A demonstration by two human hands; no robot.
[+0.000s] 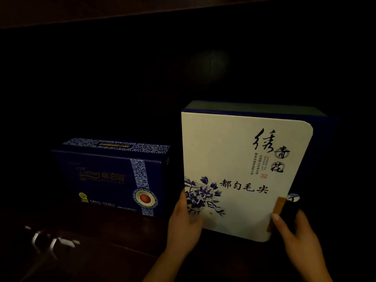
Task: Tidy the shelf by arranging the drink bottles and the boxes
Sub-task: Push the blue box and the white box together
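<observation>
dim shelf (122, 251). a white tea box (244, 171) stands on edge toward the shelf's right side, printed face outward, long axis roughly upright. left hand (183, 224) and right hand (299, 239) clamp its lower corners, thumbs on the front. a blue box (109, 176) stands upright just left of it. no bottles show, so tidying looks unfinished.

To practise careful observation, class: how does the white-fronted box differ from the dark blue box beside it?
The white-fronted box has a cream face with black calligraphy; the dark blue box has a navy face with a patterned band. The white-fronted box is held by the left hand and right hand; the dark blue box stands untouched. Both carry blue-and-white ornament.
</observation>
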